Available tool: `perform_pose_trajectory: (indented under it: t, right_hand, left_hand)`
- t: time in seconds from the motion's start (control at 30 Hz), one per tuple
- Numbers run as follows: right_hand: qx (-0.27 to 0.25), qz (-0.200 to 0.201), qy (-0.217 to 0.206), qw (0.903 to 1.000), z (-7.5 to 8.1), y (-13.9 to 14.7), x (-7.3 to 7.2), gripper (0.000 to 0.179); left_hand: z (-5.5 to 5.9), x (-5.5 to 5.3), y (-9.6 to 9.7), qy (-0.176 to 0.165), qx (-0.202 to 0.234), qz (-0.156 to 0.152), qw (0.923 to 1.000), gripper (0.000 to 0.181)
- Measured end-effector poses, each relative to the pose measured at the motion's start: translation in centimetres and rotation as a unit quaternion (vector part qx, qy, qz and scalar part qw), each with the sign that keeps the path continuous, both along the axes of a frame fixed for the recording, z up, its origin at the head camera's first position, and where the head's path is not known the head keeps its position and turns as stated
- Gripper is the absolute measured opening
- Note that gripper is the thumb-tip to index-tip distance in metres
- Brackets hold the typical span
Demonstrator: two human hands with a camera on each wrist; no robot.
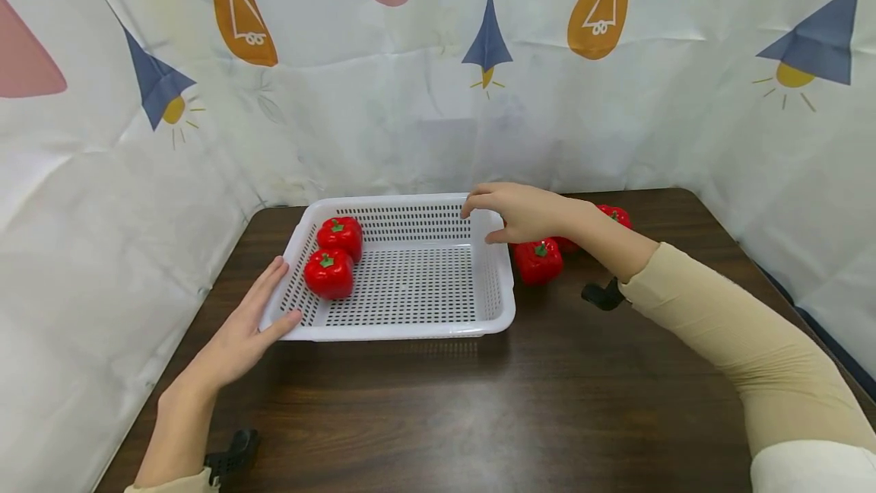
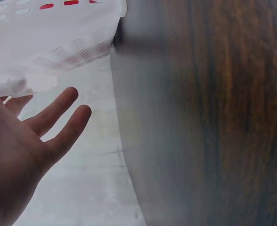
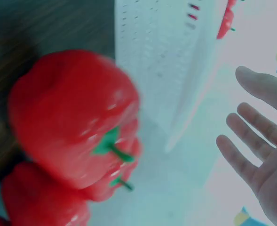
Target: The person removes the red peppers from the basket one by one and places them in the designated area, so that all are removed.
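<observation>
A white perforated plastic basket (image 1: pixel 404 331) stands on the table with two red bell peppers, a rear one (image 1: pixel 340 236) and a front one (image 1: pixel 328 274), at its left end. My left hand (image 1: pixel 239 337) lies along the basket's left edge, thumb and fingers spread; the left wrist view shows the hand (image 2: pixel 25 136) beside the basket wall (image 2: pixel 58 37). Over the basket's right end hovers my right hand (image 1: pixel 523 211), fingers loosely bent and holding nothing. Just right of the basket sits a red pepper (image 1: pixel 539 261); more peppers (image 3: pixel 44 195) cluster by it, partly hidden by my right forearm in the head view.
The dark wooden table (image 1: pixel 424 409) extends in front of the basket. A white curtain (image 1: pixel 383 120) printed with lamps and bulbs hangs behind it and at both sides. Black wrist mounts (image 1: pixel 233 456) show at both arms.
</observation>
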State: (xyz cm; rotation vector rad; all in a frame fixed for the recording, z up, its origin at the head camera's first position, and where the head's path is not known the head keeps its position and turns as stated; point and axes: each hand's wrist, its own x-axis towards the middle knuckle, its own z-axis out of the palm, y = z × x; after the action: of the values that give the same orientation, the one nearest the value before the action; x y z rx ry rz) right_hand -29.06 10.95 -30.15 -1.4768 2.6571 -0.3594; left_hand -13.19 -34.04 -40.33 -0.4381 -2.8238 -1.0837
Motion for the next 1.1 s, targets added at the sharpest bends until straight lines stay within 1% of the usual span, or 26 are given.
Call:
perform_pose_trajectory:
  t: [0.23, 0.37, 0.57, 0.77, 0.9, 1.1]
  right_hand:
    - [0.002, 0.026, -0.012, 0.9996, 1.3, -2.8, -0.1, 0.046]
    - [0.007, 0.042, -0.015, 0.999, 1.6, -4.5, -0.2, 0.047]
    - [0.009, 0.068, -0.033, 0.9971, 1.5, -7.5, -0.2, 0.05]
    - [0.033, 0.085, -0.048, 0.9947, 1.1, -10.6, -0.1, 0.055]
    - [0.051, 0.094, -0.058, 0.9926, 1.2, -12.6, 0.1, 0.059]
    - [0.057, 0.121, -0.077, 0.9879, 0.8, -15.4, 0.3, 0.066]
  left_hand:
    - [0.1, -0.2, 0.3, 0.0, 0.004, -0.001, 1.0, 0.086]
    - [0.1, -0.2, 0.4, 0.001, 0.003, 0.0, 1.0, 0.086]
    - [0.0, -0.1, 0.3, 0.0, 0.005, 0.0, 1.0, 0.086]
    - [0.0, 0.0, 0.2, -0.003, 0.006, 0.001, 1.0, 0.086]
    - [0.0, 0.0, 0.2, -0.002, -0.005, 0.006, 1.0, 0.086]
    - [-0.1, 0.0, 0.1, -0.001, -0.012, 0.009, 0.9999, 0.085]
